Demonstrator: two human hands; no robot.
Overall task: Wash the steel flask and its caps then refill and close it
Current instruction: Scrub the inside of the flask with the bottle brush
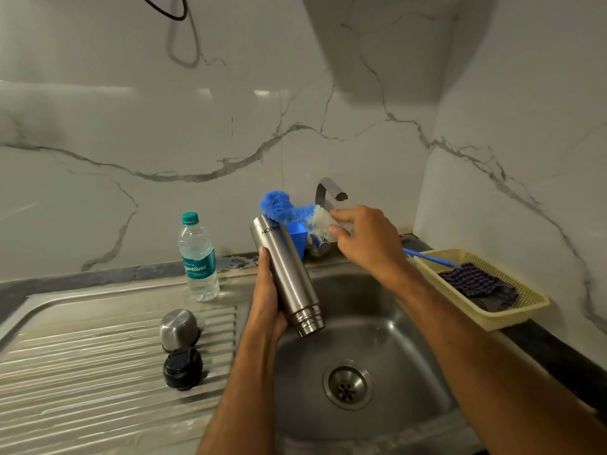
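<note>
My left hand grips the steel flask over the sink, tilted with its open threaded mouth pointing down and its base up. My right hand pinches the white and blue bristles of a bottle brush just above the flask's base; its blue handle sticks out to the right behind my wrist. On the ribbed drainboard to the left stand the steel outer cap and, in front of it, the black inner cap.
A clear plastic water bottle with a green cap stands at the back of the drainboard. The tap and a blue cup sit behind the sink basin. A yellow basket with a dark cloth lies at right.
</note>
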